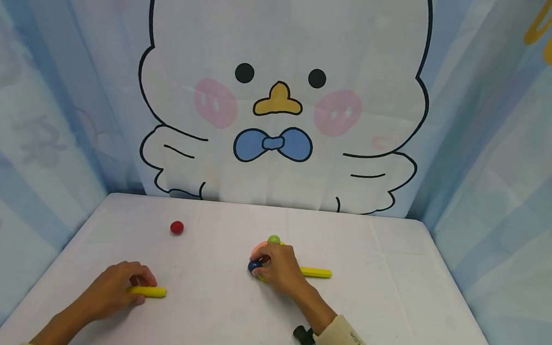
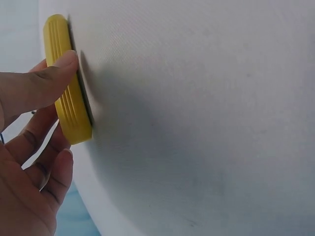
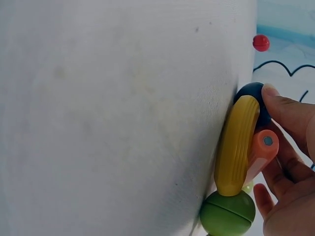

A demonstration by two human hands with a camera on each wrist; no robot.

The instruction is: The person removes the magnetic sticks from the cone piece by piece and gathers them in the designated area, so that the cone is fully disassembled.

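While pinching a yellow stick (image 1: 149, 292) around its middle with the left hand (image 1: 113, 288), also holding a blue ball (image 1: 253, 267) between thumb and finger of the right hand (image 1: 278, 268). Both hands only partly closed, just enough for a pinch. Can't tell whether touching the coral stick (image 3: 261, 155) too with the right fingers.

Stick over on the left side of the white table (image 1: 204, 319), either resting or just above, can't tell which. Ball near the middle, against one end of a ridged yellow piece (image 3: 235, 150), with a green ball (image 3: 228, 215) at the other end. Red ball (image 1: 177, 228) well apart, farther back.

Handling-wise, probably light, stiff plastic, nothing fragile. Ridged along the stick, so likely decent grip; grab mid-length and leave both ends free. Probably slipperier on the smooth ball, and apt to roll, so pinch from opposite sides. Metallic-looking disc in the end of the coral stick, maybe a magnet, so expect some tug near other pieces. Wouldn't yank: probably weakest at the joints.
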